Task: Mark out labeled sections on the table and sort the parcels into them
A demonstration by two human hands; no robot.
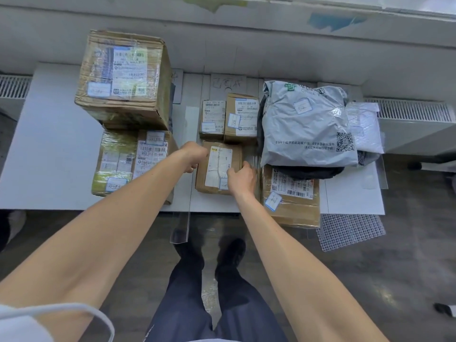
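A small brown parcel (217, 166) with a white label lies in the middle section of the white table (49, 156). My left hand (193, 154) grips its left edge and my right hand (241, 177) holds its right side. Behind it stand two small boxes, one on the left (212, 119) and one on the right (240, 118). On the left, a big taped carton (123, 77) sits on top of a flatter carton (128, 164). On the right, a grey mail bag (306, 124) rests on dark bags above a flat brown parcel (291, 198). A clear strip (188, 169) marks the section line.
A paper label (228, 83) with handwriting lies at the table's back. A white padded bag (362, 127) sits at the far right. White mesh (350, 230) hangs off the front right edge. Radiators (409, 111) flank the table. My legs and dark shoes (229, 253) stand below the edge.
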